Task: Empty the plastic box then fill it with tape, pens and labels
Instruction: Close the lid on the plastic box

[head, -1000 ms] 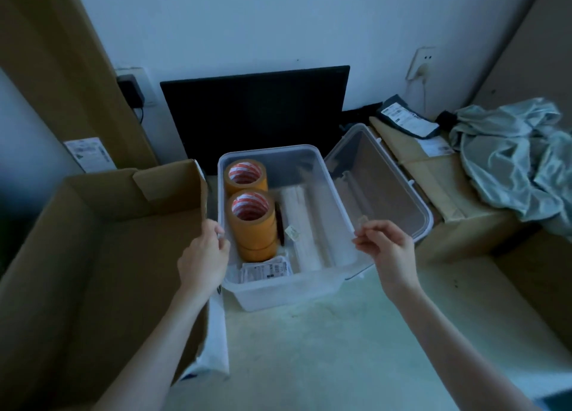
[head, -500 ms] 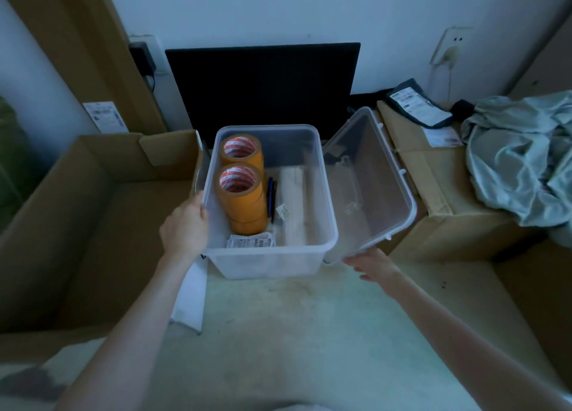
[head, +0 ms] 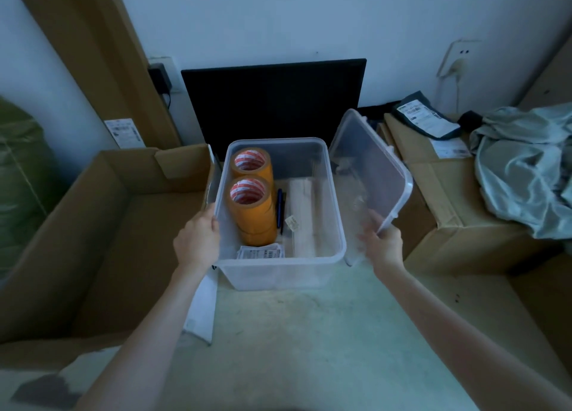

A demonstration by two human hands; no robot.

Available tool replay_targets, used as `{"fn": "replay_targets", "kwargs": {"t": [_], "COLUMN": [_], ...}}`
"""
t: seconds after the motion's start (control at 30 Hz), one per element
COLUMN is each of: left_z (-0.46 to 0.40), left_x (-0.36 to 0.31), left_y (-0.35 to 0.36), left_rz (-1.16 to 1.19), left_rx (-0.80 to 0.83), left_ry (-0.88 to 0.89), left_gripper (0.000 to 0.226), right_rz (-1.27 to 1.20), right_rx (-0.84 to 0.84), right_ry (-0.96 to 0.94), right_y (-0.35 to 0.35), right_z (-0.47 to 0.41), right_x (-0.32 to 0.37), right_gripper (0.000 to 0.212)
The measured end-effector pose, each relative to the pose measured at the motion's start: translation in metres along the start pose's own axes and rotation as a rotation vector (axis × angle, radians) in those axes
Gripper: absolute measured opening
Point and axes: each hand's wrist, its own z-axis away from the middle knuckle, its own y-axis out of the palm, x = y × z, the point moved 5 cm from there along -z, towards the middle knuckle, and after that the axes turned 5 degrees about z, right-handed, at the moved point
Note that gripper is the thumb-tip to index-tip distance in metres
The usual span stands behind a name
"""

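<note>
While the left hand (head: 198,240) grips the plastic box (head: 280,269) by its left rim, the right hand (head: 382,245) holds the tilted clear lid (head: 371,175) beside it.

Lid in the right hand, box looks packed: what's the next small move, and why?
Probably swing the lid over the box and lower it on. The tape rolls, pen and labels already sit inside, the right hand grips the lid's near edge while it stands tilted beside the box, and the left hand steadies the left rim.
</note>
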Motion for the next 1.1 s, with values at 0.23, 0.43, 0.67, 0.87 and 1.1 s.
{"fn": "replay_targets", "kwargs": {"t": [0.23, 0.43, 0.67, 0.87, 1.1], "left_z": [-0.003, -0.008, 0.004, 0.007, 0.008], "left_x": [0.007, 0.014, 0.012, 0.019, 0.023], "left_y": [-0.002, -0.008, -0.021, -0.021, -0.02], "left_rz": [0.136, 0.751, 1.064, 0.905, 0.626], "left_rx": [0.119, 0.295, 0.304, 0.356, 0.317], "left_ry": [-0.029, -0.263, -0.423, -0.293, -0.168], "left_gripper": [0.041, 0.028, 0.031, 0.046, 0.048], "right_rz": [0.212, 0.644, 1.341, 1.211, 0.799], "right_rx": [-0.134, -0.103, 0.059, 0.347, 0.315], "right_ry": [-0.359, -0.835, -0.751, -0.753, -0.47], "right_y": [-0.01, 0.033, 0.115, 0.124, 0.079], "right_z": [0.042, 0.085, 0.125, 0.128, 0.084], "right_x": [0.08, 0.121, 0.115, 0.114, 0.113], "right_gripper": [0.035, 0.08, 0.078, 0.069, 0.055]}}
